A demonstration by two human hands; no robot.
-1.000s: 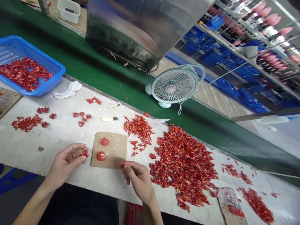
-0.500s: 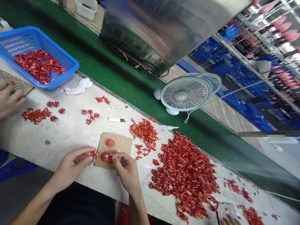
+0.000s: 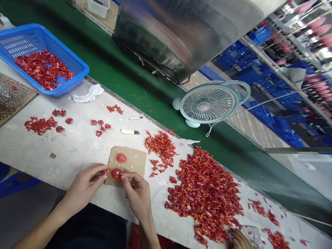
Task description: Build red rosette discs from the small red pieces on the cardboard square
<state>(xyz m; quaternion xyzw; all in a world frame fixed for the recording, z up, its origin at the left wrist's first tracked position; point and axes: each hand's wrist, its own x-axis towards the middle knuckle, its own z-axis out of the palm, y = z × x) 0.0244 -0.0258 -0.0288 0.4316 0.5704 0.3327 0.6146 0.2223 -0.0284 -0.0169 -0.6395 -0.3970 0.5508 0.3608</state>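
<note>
Our left hand (image 3: 83,188) is nearly closed, its fingertips pinching a small curled red piece (image 3: 107,171). Our right hand (image 3: 137,195) pinches at a shiny round red disc (image 3: 116,174) on a brown cardboard square (image 3: 135,160), which lies between our hands, where both can reach it (our fingers hide part of the disc, so we cannot tell if they grip it). Past a big heap of curled red pieces (image 3: 204,193), another person's hand (image 3: 238,239) is cut off at the bottom. Farther away sits a blue plastic basket (image 3: 64,47).
</note>
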